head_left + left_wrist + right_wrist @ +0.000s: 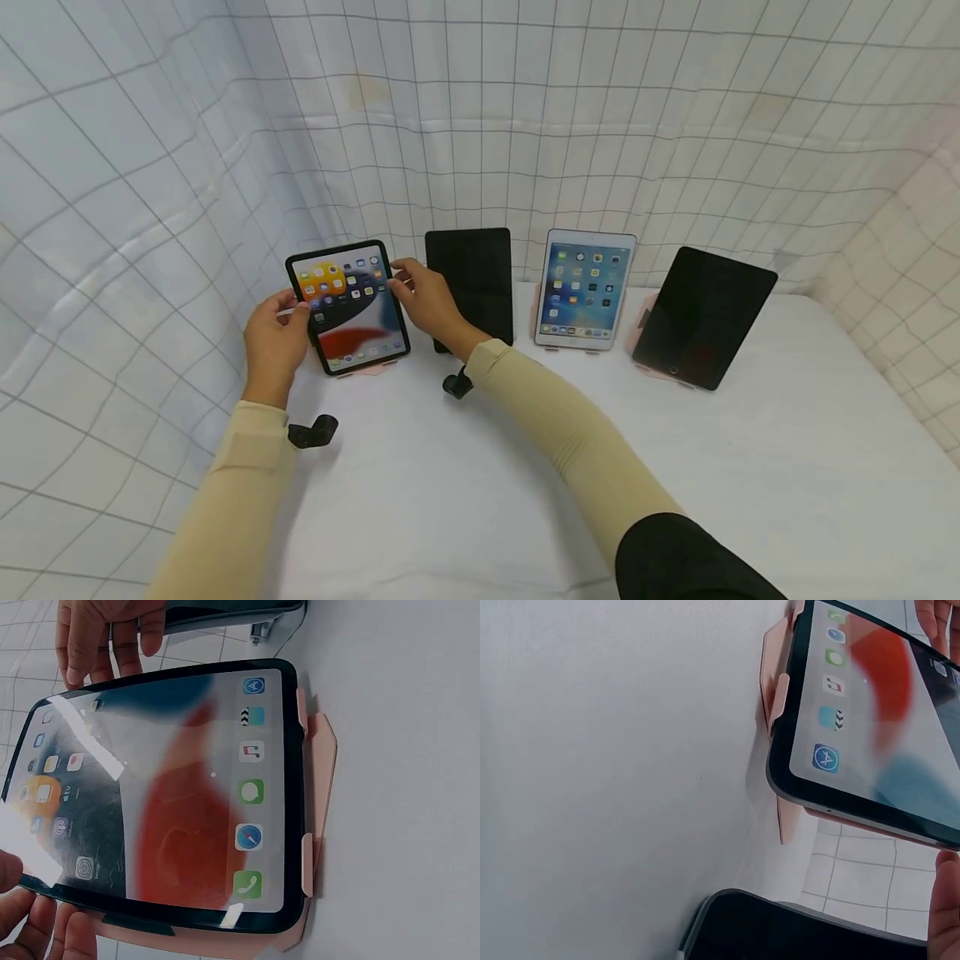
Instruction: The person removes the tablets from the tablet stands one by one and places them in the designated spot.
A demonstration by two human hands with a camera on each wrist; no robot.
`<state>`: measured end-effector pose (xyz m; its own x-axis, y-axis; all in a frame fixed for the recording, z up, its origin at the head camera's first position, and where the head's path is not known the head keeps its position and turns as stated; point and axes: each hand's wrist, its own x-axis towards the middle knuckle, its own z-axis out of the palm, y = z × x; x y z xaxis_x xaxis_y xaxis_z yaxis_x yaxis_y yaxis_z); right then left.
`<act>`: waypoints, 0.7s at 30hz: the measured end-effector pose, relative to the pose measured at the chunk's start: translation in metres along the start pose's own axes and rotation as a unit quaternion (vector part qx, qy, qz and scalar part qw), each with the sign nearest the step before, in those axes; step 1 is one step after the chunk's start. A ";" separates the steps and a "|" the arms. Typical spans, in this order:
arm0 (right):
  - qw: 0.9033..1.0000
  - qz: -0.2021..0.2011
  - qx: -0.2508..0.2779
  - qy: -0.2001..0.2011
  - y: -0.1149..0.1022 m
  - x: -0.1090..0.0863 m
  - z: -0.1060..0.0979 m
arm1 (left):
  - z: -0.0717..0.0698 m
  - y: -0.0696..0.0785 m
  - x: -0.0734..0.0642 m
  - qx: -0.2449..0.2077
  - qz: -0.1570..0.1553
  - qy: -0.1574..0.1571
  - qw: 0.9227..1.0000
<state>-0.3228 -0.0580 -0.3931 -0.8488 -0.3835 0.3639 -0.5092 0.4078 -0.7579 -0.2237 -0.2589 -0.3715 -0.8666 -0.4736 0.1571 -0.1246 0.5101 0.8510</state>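
A lit tablet point(348, 304) with a black rim and a colourful home screen leans back on a pink stand point(321, 765) at the left of the row. My left hand point(275, 342) holds its left edge between thumb and fingers. At the opposite edge my right hand point(427, 298) grips, with the thumb toward the front; some of its fingers are hidden behind in the head view. The left wrist view shows the tablet's lower edge sitting in the stand's two small lips. Part of my right thumb point(945, 907) touches the tablet's side in the right wrist view.
Right of the lit tablet stands a dark-screened tablet point(472, 283), partly behind my right wrist. Farther right are a white tablet point(585, 287) with a lit screen and a tilted black tablet point(705, 317). A grid-patterned curtain point(562, 108) rises behind the white table point(420, 500).
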 end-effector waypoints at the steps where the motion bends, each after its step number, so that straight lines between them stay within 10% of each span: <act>1: 1.000 -0.001 0.004 0.002 0.000 0.000 0.001 | 0.000 0.000 0.001 -0.002 -0.002 0.000 1.000; 12: 0.999 -0.001 0.021 0.036 -0.003 -0.003 0.009 | 0.003 -0.007 0.002 -0.034 -0.022 0.038 0.998; 21: 0.998 -0.009 0.045 0.047 -0.007 -0.008 0.001 | 0.006 -0.008 0.000 -0.148 -0.020 0.055 0.987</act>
<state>-0.3121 -0.0590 -0.3910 -0.8515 -0.3081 0.4242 -0.5132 0.3242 -0.7947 -0.2254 -0.2587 -0.3808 -0.8040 -0.5724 0.1608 0.0041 0.2650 0.9642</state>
